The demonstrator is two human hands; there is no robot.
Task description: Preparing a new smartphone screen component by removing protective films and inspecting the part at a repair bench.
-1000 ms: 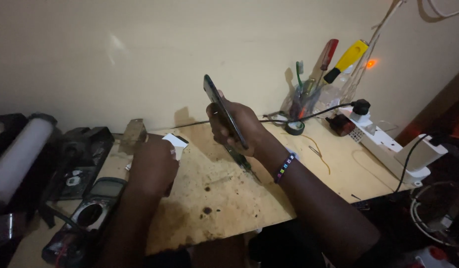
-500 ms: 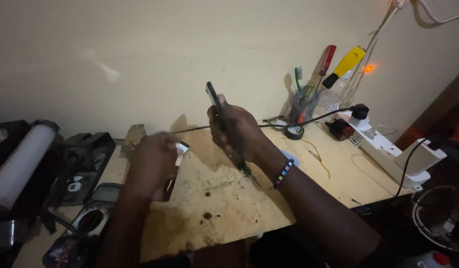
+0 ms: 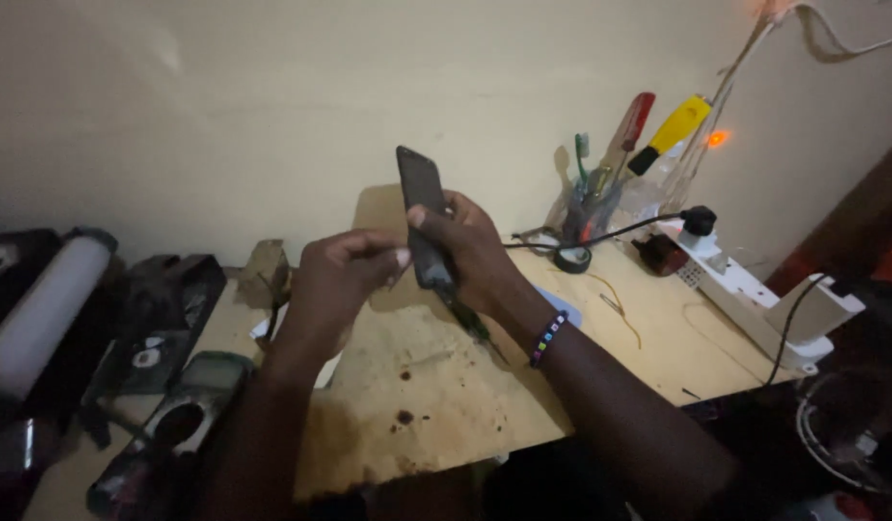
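Note:
My right hand (image 3: 475, 251) grips a dark slim phone (image 3: 424, 212), held upright and edge-on above the wooden bench (image 3: 446, 386). A thin green-handled tool (image 3: 475, 326) sticks out below that hand. A beaded bracelet (image 3: 547, 338) circles the right wrist. My left hand (image 3: 340, 285) is raised beside the phone, its fingertips pinched together close to the phone's lower edge; whether something small sits between them is too dark to tell.
A clear holder (image 3: 600, 198) with screwdrivers and a toothbrush stands at the back. Beside it lie a roll of black tape (image 3: 569, 259) and a white power strip (image 3: 755, 289) with plugs. A multimeter (image 3: 181, 415), dark boxes and a white cylinder (image 3: 41, 309) crowd the left.
My left hand rose from the bench, where it rested near a white piece, up to the phone. The right hand kept the phone upright and shifted slightly.

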